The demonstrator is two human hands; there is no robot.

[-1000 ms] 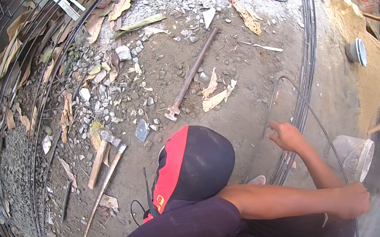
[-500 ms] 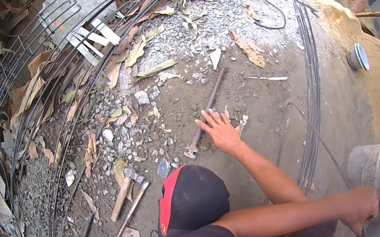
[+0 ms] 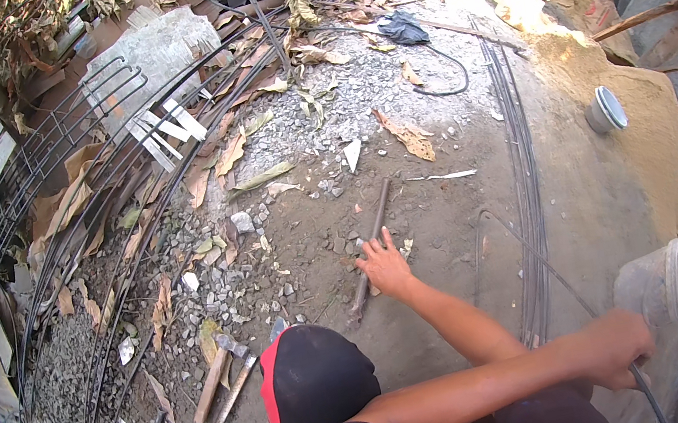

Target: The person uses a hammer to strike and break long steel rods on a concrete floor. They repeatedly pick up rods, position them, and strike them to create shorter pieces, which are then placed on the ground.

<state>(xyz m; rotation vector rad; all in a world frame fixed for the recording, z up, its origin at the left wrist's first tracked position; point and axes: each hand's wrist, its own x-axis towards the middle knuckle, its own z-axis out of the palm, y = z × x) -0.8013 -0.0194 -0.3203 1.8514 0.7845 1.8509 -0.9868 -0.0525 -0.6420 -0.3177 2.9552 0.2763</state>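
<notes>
Dirt ground [image 3: 448,220], rubble-strewn. Nearest, left hand [image 3: 617,344] is fisted round a thin steel bar [image 3: 648,397] beside the plastic bucket [image 3: 660,283]. Farther out, right hand [image 3: 384,267] lies fingers spread on the rusty rod [image 3: 375,237]. Best to close fingers fully round it mid-length before lifting. Rebar cage [image 3: 41,198] beyond.

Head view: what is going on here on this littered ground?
A crouching person in a black, red-peaked cap lays one open hand on a rusty metal rod on the dirt. Their other hand has a closed grip on a thin dark wire beside a pale plastic bucket. The wearer's hands are out of view.
</notes>
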